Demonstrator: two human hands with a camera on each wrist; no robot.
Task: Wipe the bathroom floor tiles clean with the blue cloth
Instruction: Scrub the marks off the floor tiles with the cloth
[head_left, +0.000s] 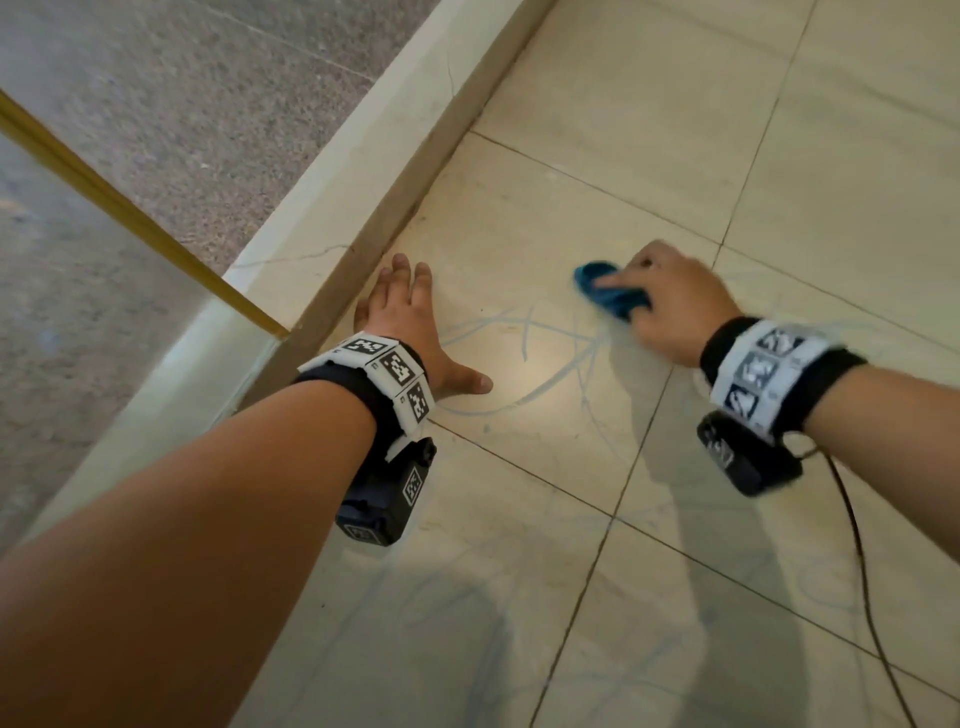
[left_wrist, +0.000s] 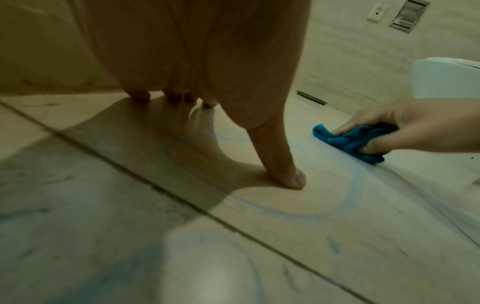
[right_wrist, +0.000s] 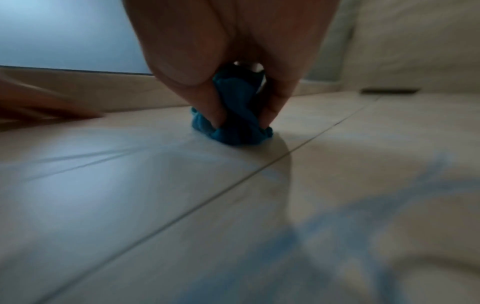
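Several blue streaks beside left hand

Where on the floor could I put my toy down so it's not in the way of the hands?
The bare tiles beyond the blue cloth, alongside the raised stone curb, look free. It is crowded nearer: the left hand rests flat beside the curb, the right hand grips the cloth, blue scribble marks run between them, and a black cable trails behind.

The head view is bright, with arm shadows and soft glare on the floor and lines bowing near the edges. Both wrist views are dim; the right wrist one is heavily blurred.
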